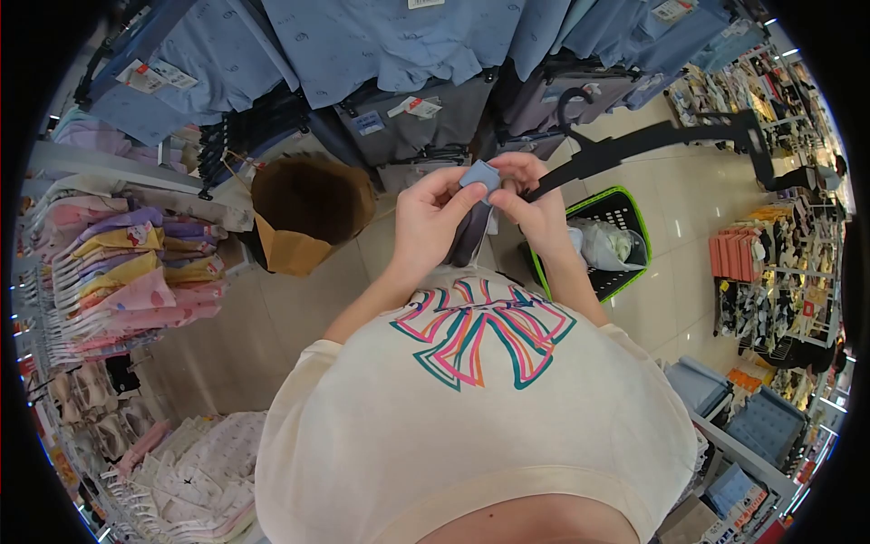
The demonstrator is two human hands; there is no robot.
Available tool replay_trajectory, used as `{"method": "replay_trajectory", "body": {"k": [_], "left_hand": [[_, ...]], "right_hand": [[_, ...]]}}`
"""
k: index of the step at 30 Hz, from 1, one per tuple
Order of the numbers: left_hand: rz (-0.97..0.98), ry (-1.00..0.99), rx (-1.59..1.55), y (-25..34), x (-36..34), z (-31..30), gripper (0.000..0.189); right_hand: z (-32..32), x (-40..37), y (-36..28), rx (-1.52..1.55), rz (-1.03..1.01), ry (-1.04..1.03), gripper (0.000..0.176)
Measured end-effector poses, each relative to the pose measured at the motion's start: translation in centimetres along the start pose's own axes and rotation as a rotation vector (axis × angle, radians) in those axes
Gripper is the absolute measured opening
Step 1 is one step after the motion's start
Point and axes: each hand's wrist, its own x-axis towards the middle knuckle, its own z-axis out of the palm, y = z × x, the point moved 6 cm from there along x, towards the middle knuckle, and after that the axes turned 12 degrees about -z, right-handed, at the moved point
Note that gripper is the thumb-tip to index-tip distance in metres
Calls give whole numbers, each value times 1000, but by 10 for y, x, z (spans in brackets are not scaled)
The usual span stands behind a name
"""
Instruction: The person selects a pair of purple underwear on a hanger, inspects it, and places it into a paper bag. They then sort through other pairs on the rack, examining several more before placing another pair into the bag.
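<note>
Both hands meet in front of my chest. My left hand pinches a small folded piece of blue fabric between thumb and fingers. Close beside it, my right hand has its fingers closed round the end of a black hanger, whose long arm reaches out to the right, with a hook near its middle. The fingertips of the right hand lie right by the blue fabric. Dark cloth hangs below the hands. Blue garments with price tags hang on the rack ahead.
A brown paper bag stands open left of the hands. To the right, a black basket with a green rim holds a plastic-wrapped item. Children's clothes hang at the left. More racks and folded blue items are at the right.
</note>
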Motion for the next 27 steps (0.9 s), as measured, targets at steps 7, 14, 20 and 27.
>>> {"method": "replay_trajectory", "body": {"k": [7,14,20,27], "left_hand": [[33,38,145,6,1,-8,17],[18,20,241,1,6,-16,18],[71,18,318,-9,5,-22,21],[-89,42,225,-19,3,-24,19]], "right_hand": [[-5,-4,18,-157,131,-10,22],[-4,1,23,-272,125,0,23],[-7,-1,35,-261,53,-12,21],[-5,-1,33,-213,107,-26,21]]}}
